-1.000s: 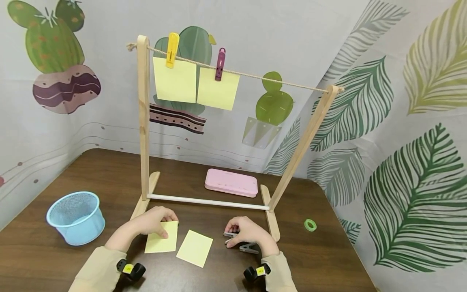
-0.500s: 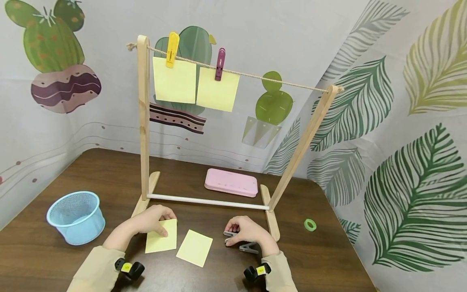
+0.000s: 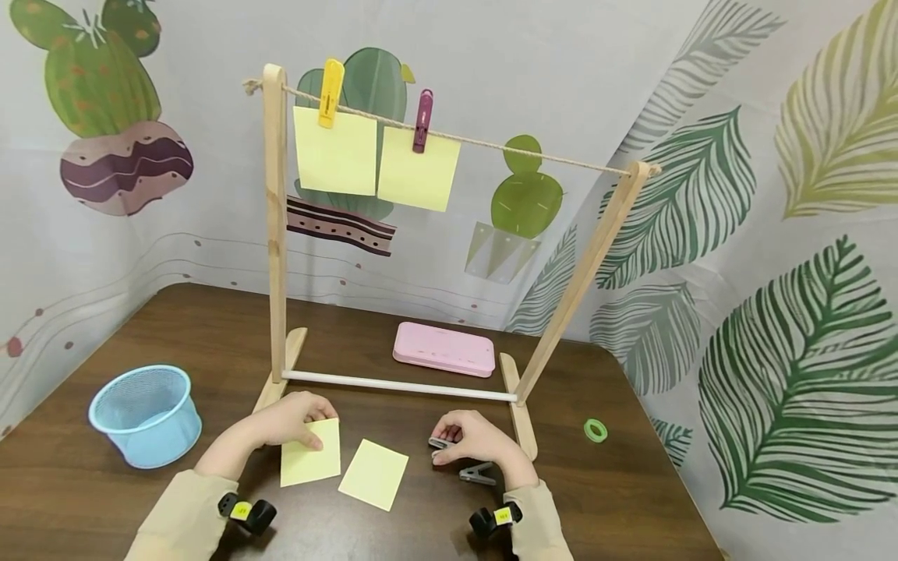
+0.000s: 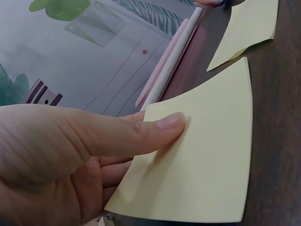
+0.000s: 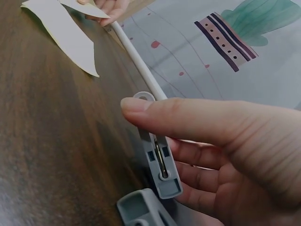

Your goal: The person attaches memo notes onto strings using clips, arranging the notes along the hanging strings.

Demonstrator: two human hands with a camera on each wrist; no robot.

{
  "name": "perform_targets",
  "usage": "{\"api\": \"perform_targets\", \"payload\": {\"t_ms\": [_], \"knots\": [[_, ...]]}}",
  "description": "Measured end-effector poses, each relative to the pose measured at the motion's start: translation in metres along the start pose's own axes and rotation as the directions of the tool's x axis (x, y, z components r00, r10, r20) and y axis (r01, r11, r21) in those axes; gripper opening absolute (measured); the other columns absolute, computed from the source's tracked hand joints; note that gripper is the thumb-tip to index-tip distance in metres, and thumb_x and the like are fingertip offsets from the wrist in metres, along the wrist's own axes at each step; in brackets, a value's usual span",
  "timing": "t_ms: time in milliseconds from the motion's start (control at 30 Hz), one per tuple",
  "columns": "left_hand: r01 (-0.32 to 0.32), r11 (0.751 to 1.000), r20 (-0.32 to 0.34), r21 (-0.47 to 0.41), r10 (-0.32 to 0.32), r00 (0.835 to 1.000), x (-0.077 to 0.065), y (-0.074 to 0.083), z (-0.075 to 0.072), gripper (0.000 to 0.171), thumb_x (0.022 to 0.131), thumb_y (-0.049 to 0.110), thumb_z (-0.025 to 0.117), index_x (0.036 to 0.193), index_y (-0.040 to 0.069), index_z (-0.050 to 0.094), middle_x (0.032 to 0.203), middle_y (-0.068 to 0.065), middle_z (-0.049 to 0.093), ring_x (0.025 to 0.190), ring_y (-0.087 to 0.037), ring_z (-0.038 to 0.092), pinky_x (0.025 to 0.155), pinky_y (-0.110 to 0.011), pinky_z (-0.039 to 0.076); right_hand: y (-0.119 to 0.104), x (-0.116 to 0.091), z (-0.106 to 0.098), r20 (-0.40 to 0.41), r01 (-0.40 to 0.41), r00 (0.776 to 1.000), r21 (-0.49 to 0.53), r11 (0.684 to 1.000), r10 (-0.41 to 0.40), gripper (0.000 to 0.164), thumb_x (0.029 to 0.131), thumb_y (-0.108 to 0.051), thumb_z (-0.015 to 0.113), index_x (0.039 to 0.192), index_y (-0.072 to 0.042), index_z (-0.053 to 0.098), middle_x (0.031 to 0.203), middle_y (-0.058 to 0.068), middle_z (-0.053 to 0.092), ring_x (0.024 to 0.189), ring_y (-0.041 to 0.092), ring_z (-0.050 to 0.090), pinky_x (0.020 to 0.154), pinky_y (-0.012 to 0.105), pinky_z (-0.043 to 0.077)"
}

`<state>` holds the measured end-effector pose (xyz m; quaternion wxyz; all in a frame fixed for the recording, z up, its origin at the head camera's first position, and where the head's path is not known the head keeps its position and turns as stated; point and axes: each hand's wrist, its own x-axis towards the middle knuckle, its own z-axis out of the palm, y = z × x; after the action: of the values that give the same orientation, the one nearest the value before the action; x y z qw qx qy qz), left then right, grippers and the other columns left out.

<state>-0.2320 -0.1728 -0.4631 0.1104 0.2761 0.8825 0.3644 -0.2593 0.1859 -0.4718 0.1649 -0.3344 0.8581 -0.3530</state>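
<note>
My left hand [image 3: 284,421] pinches a square yellow paper note [image 4: 207,155] along its edge, thumb on the face toward me and fingers behind. The note is slightly bent and tilted up from the table. A second yellow note [image 3: 374,475] lies just to its right. In my right hand [image 3: 480,438], a grey clothespin [image 5: 162,165] is held between thumb and fingers. Another grey clothespin [image 3: 477,474] lies on the table under that hand. Two more notes hang from a rope [image 3: 519,149], one by a yellow clothespin [image 3: 330,93], one by a purple clothespin [image 3: 422,121].
A wooden frame [image 3: 276,234] with a white crossbar [image 3: 400,385] carries the rope. Behind the bar lies a pink case [image 3: 444,349]. A blue mesh basket [image 3: 146,421] stands at the left, and a green ring [image 3: 595,430] lies at the right.
The left hand has tilted its note up a little and shifted slightly to the left. The right hand has risen very slightly, still holding its clothespin.
</note>
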Motion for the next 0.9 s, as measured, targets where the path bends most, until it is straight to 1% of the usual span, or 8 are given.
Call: {"api": "perform_targets", "payload": {"t_ms": [200,333,400,567,733,833,900], "knots": [[-0.017,1.000,0.014,-0.022,0.018,1.000,0.001,-0.003,-0.005,0.029,0.078,0.005,0.079,0.103,-0.004,0.067,0.097,-0.010,0.071,0.091,-0.025,0.067,0.075,-0.029,0.053,-0.001,0.001,-0.004,-0.019,0.019,1.000,-0.002,1.000,-0.019,0.028,0.075,-0.018,0.084,0.097,-0.008,0.071,0.086,0.003,0.067,0.079,0.002,0.057,0.076,0.025,0.052],[-0.019,0.998,0.032,-0.059,0.021,0.999,0.001,-0.003,-0.006,0.024,0.081,0.005,0.076,0.102,-0.004,0.068,0.095,-0.009,0.072,0.089,-0.021,0.067,0.073,-0.026,0.052,-0.002,0.001,-0.004,-0.023,0.022,1.000,0.014,1.000,-0.021,0.028,0.077,-0.019,0.083,0.099,-0.008,0.070,0.088,0.003,0.067,0.081,0.002,0.057,0.077,0.024,0.052],[-0.010,0.997,0.038,-0.076,0.013,0.999,0.000,-0.003,-0.006,0.023,0.082,0.006,0.075,0.102,-0.004,0.069,0.095,-0.008,0.072,0.089,-0.020,0.067,0.072,-0.025,0.052,-0.002,0.001,-0.004,-0.026,0.014,1.000,0.029,0.999,-0.014,0.028,0.077,-0.019,0.083,0.099,-0.008,0.070,0.089,0.002,0.067,0.082,0.002,0.057,0.077,0.023,0.051],[0.016,0.993,0.039,-0.115,-0.011,0.999,0.001,0.000,-0.008,0.021,0.082,0.008,0.076,0.100,-0.002,0.070,0.093,-0.005,0.073,0.087,-0.017,0.066,0.072,-0.025,0.052,-0.006,0.003,-0.005,-0.039,0.018,0.999,0.072,0.997,-0.015,0.027,0.079,-0.016,0.081,0.099,-0.005,0.068,0.091,0.008,0.068,0.083,0.004,0.060,0.079,0.024,0.053],[0.024,0.989,0.019,-0.149,-0.021,1.000,0.000,0.009,-0.011,0.021,0.080,0.009,0.078,0.098,-0.001,0.071,0.091,-0.005,0.073,0.086,-0.016,0.066,0.071,-0.025,0.053,-0.012,0.005,-0.007,-0.059,0.012,0.998,0.111,0.994,-0.006,0.027,0.079,-0.016,0.081,0.100,-0.004,0.068,0.092,0.011,0.069,0.084,0.009,0.062,0.079,0.026,0.054],[0.022,0.988,-0.001,-0.154,-0.023,1.000,0.001,0.015,-0.014,0.022,0.081,0.010,0.078,0.099,-0.002,0.071,0.093,-0.006,0.073,0.089,-0.020,0.067,0.072,-0.027,0.053,-0.016,0.007,-0.009,-0.074,0.012,0.997,0.123,0.992,-0.003,0.028,0.079,-0.015,0.082,0.101,-0.004,0.068,0.092,0.012,0.069,0.085,0.013,0.063,0.079,0.026,0.053],[0.020,0.989,-0.025,-0.146,-0.024,0.999,0.003,0.019,-0.015,0.023,0.082,0.011,0.077,0.100,-0.002,0.070,0.096,-0.008,0.073,0.092,-0.024,0.068,0.074,-0.030,0.054,-0.019,0.009,-0.012,-0.081,0.018,0.997,0.123,0.992,-0.008,0.030,0.079,-0.015,0.082,0.103,-0.004,0.067,0.092,0.012,0.068,0.085,0.014,0.062,0.079,0.026,0.053]]}}
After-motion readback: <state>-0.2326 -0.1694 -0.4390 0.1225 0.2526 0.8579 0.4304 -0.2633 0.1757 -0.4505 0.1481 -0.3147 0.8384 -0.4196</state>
